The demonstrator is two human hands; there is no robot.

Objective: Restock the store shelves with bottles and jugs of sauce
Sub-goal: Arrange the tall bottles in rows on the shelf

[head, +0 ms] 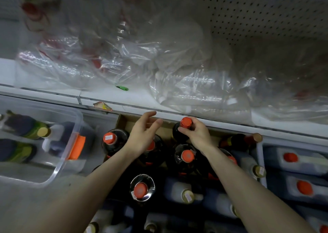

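Observation:
Several dark sauce bottles with orange caps stand in a cardboard box [124,121] under the white shelf [134,99]. My right hand [197,135] grips the neck of the rear bottle [185,123] just below its cap. My left hand [143,135] hovers beside it with fingers relaxed and holds nothing; it partly hides another bottle. More orange-capped bottles [187,156] [110,138] [141,190] stand closer to me.
Crumpled clear plastic bags [124,51] fill the shelf above, beside a small green item [122,88]. A clear plastic bin [58,161] with green-labelled bottles stands at left. Jugs with red caps [301,186] and gold-capped bottles [187,194] crowd the right and front.

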